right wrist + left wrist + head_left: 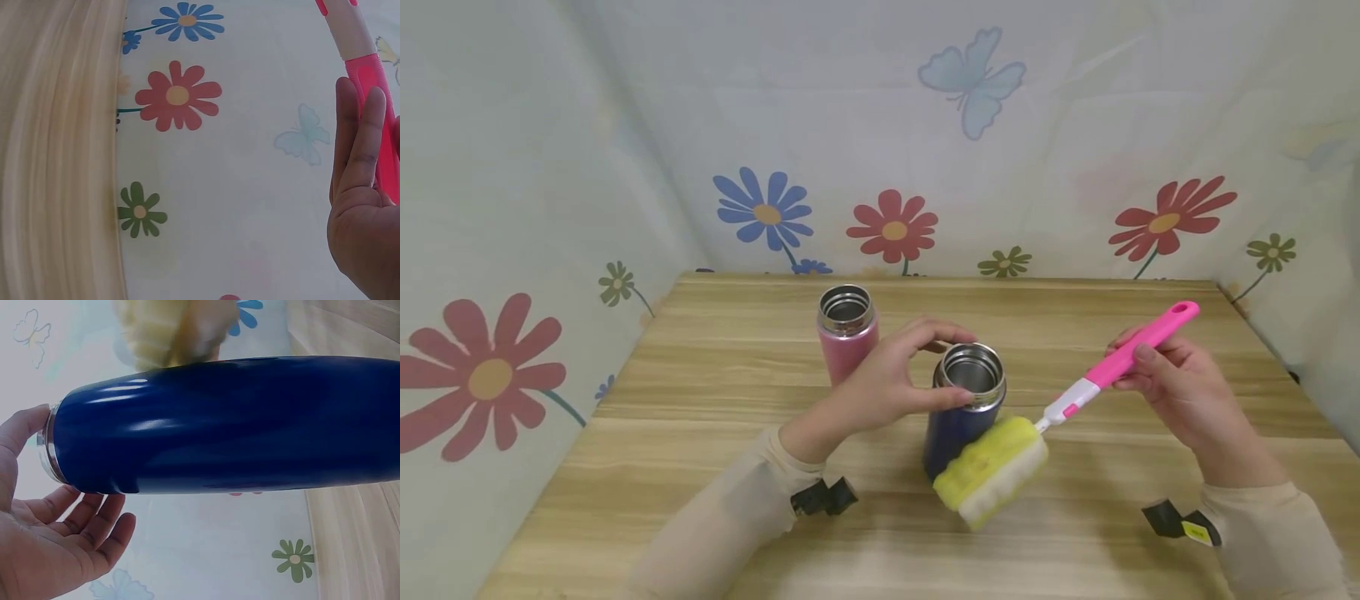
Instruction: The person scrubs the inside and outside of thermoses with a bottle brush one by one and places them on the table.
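Note:
A dark blue thermos bottle (947,437), its steel mouth uncovered, stands in the middle of the table. My left hand (902,375) grips it near the neck, thumb on one side and fingers on the other; the left wrist view shows the blue body (219,425) up close. In my right hand (1180,383) is a bottle brush, held by its pink handle (1150,337). Its yellow and white sponge head (992,471) points down in front of the bottle; whether they touch I cannot tell. The handle (372,94) crosses the right wrist view, fingers alongside it.
A pink thermos bottle (847,346), also uncovered, stands behind my left hand. The wooden table (715,333) ends at a flower-printed cloth backdrop (820,125) at the back and on both sides.

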Demonstrator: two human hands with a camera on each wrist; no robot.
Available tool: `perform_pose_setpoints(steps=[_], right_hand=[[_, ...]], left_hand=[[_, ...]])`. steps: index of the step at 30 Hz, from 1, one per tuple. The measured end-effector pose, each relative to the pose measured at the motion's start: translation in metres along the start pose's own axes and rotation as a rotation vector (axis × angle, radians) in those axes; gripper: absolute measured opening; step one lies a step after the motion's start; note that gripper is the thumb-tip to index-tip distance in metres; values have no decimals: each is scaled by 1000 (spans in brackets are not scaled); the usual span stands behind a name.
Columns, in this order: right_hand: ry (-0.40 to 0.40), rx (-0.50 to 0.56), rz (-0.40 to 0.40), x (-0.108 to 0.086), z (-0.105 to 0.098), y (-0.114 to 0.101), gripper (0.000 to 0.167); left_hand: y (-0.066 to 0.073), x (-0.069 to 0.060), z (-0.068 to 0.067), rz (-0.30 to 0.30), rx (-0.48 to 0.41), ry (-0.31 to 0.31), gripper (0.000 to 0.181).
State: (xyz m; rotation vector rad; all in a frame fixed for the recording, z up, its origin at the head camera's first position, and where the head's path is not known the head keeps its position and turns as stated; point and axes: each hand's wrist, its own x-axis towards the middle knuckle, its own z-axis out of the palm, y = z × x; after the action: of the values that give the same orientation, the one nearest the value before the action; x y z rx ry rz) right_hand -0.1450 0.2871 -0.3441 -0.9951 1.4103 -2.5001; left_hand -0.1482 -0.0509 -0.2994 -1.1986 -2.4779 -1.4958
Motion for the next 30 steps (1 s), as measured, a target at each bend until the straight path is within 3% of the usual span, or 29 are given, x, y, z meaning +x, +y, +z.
perform_pose_setpoints(steps=[17,23,30], right_hand=[[62,-227,115,-20,-15,23,38],[99,-288,150,-22,-17,23,36],[93,-306,123,-22,-18,18,34]], left_hand=[[1,-1,-2,-18,-9,-44,56],[4,-3,0,-21,33,0,56],[6,-4,7,-60,61,67,55]])
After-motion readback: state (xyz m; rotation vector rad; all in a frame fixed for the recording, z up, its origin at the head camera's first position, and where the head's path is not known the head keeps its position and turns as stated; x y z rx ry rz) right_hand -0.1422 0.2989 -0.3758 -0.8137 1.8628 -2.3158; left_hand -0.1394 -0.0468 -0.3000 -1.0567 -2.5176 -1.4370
